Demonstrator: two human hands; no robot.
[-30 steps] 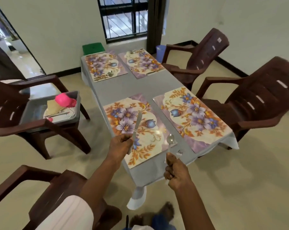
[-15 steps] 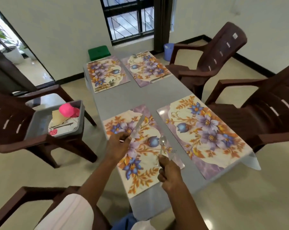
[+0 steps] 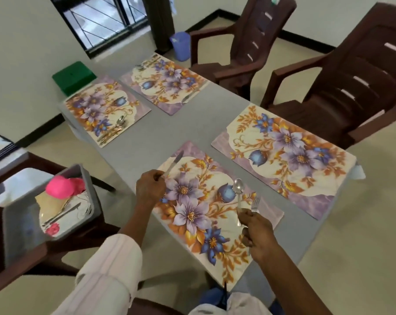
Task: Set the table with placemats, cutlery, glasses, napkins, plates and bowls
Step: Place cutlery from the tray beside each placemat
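Three to lay: ease knife (image 3: 174, 164), held tight in left grip (image 3: 150, 189) over left edge of near placemat (image 3: 192, 223), down flat — then split spoon (image 3: 238, 192) and fork (image 3: 255, 204), bunched in right grip (image 3: 258, 233) above its right side, parallel.

Pale, faintly striped sleeve (image 3: 106, 269), rolled above the left forearm (image 3: 133, 221), at seven o'clock; right forearm (image 3: 290, 280) bare; blue cloth (image 3: 211, 296) at six o'clock.
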